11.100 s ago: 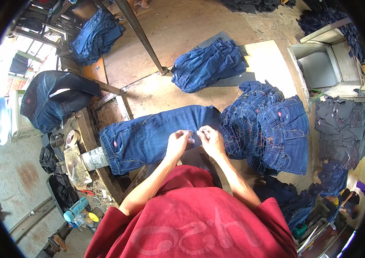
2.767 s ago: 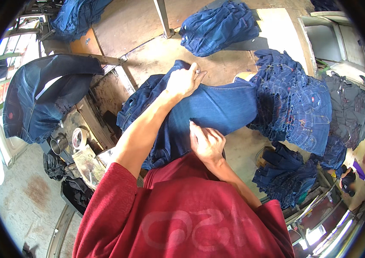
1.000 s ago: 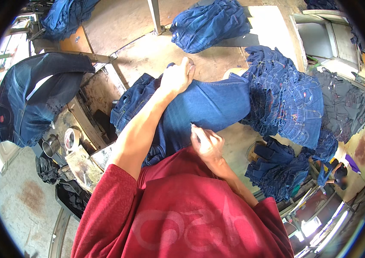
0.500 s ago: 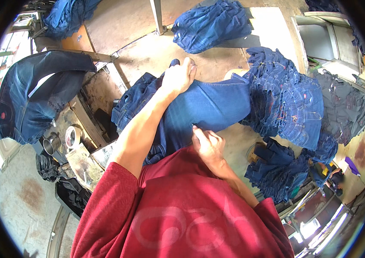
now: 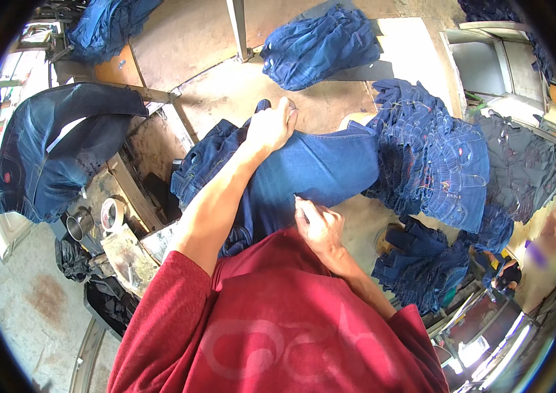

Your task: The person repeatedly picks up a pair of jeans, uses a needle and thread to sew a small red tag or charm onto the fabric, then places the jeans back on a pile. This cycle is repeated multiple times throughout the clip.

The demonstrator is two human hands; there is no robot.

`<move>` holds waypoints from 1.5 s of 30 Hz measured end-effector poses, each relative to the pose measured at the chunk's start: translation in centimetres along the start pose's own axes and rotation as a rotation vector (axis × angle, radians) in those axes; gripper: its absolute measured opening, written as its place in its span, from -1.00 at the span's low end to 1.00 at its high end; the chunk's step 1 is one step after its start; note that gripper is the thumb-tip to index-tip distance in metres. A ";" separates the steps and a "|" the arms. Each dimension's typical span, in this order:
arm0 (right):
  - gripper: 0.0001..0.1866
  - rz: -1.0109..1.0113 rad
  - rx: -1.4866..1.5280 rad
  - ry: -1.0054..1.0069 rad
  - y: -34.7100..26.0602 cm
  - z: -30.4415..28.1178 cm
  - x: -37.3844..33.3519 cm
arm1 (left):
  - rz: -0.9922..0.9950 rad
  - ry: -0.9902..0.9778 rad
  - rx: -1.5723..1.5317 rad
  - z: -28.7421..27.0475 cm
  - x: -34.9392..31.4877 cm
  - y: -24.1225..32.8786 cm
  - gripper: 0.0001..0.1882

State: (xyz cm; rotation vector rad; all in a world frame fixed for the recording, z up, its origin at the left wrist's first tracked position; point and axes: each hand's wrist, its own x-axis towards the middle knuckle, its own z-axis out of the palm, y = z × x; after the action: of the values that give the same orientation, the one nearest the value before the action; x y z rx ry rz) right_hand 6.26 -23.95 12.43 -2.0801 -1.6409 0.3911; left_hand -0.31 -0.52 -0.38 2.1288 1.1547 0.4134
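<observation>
The left hand [image 5: 271, 128] grips blue jeans [image 5: 333, 164]; the right hand [image 5: 320, 226] touches them.

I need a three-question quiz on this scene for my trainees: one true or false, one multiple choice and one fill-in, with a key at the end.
1. True or false: the left hand is higher in the picture than the right hand.

2. Which of these is right beside the roll of tape at the left?
A) a pair of scissors
B) a metal cup
C) a sewing machine

3. Fill in the missing colour: the denim garment at the fingertips of the right hand is ____.

Key: 1. True; 2. B; 3. blue
</observation>
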 end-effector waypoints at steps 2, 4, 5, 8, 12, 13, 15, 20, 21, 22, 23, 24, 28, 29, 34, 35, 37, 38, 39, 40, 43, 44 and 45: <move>-0.89 -0.049 -0.039 -0.007 -0.1 -0.1 0.2 | -0.007 -0.011 -0.034 0.1 -0.2 -0.1 -0.73; -0.90 -0.062 -0.052 -0.042 -0.4 -0.4 0.4 | -0.051 -0.076 -0.005 0.2 -0.2 -0.1 -0.72; -0.86 -0.004 -0.086 -0.117 -0.5 -0.6 0.5 | -0.062 -0.092 0.003 0.2 -0.1 -0.1 -0.72; -0.72 0.160 -0.039 -0.220 -0.5 -1.7 0.9 | -0.048 -0.104 -0.024 -0.8 0.3 0.7 -0.70; -0.76 0.233 0.154 0.030 0.0 -2.3 1.2 | 0.146 0.034 0.034 -5.0 -1.9 2.9 -0.70; -0.73 0.279 0.155 0.048 0.3 -2.1 1.1 | 0.195 0.090 0.035 -6.5 -3.7 3.5 -0.70; -0.71 0.167 0.091 0.078 0.9 -1.0 1.0 | 0.247 0.181 0.142 -9.2 -8.8 5.0 -0.71; -0.79 -0.118 -0.062 0.085 2.1 1.6 -0.4 | 0.198 0.071 0.158 -10.9 -20.4 7.0 -0.75; -0.81 -0.113 -0.088 0.059 2.3 2.0 -0.5 | 0.179 0.085 0.153 -10.5 -21.4 6.9 -0.76; -0.82 -0.111 -0.100 0.079 2.4 2.3 -0.5 | 0.195 0.096 0.180 -10.0 -21.8 6.6 -0.78; -0.84 -0.144 -0.094 0.114 2.6 2.4 -0.4 | 0.206 0.097 0.210 -9.5 -21.9 6.3 -0.79; -0.83 -0.141 -0.119 0.108 2.9 2.4 -0.3 | 0.208 0.094 0.244 -9.1 -22.0 6.0 -0.80; -0.78 -0.073 -0.208 0.148 4.3 1.5 -0.5 | 0.266 0.078 0.297 -8.9 -22.1 5.1 -0.81; -0.79 -0.069 -0.175 0.136 4.5 1.2 -0.7 | 0.275 0.079 0.299 -9.1 -22.3 5.1 -0.81; -0.85 0.127 0.046 -0.050 4.8 -0.5 -1.6 | 0.272 0.111 0.274 -10.2 -23.0 6.7 -0.81; -0.86 0.142 0.137 -0.050 4.8 -0.9 -1.5 | 0.243 0.096 0.260 -10.2 -22.8 7.4 -0.81; -0.87 0.192 0.332 -0.089 4.9 -1.6 -0.9 | 0.206 0.083 0.233 -9.9 -22.3 9.1 -0.80; -0.86 0.163 0.340 -0.107 4.8 -1.9 -0.8 | 0.179 0.076 0.156 -9.5 -21.9 10.1 -0.79; -0.85 0.132 0.350 -0.109 4.7 -2.1 -0.6 | 0.168 0.047 0.122 -9.1 -21.6 11.1 -0.76; -0.84 0.082 0.365 -0.089 4.6 -2.3 -0.4 | 0.123 0.018 0.143 -8.7 -21.3 12.0 -0.74; -0.83 0.126 0.392 -0.153 4.5 -2.7 -0.3 | -0.061 -0.085 0.060 -7.6 -20.8 13.9 -0.66; -0.84 0.119 0.418 -0.151 4.4 -2.7 -0.3 | -0.117 -0.116 0.004 -7.5 -20.7 14.2 -0.64; -0.84 0.112 0.419 -0.142 4.4 -2.8 -0.3 | -0.198 -0.170 -0.072 -7.5 -20.8 14.4 -0.64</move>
State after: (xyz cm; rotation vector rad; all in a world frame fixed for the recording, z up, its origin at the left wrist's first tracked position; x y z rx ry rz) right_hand 11.23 -25.59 12.49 -1.8615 -1.3737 0.8581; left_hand -7.19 -20.21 15.72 1.9255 1.2194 0.1775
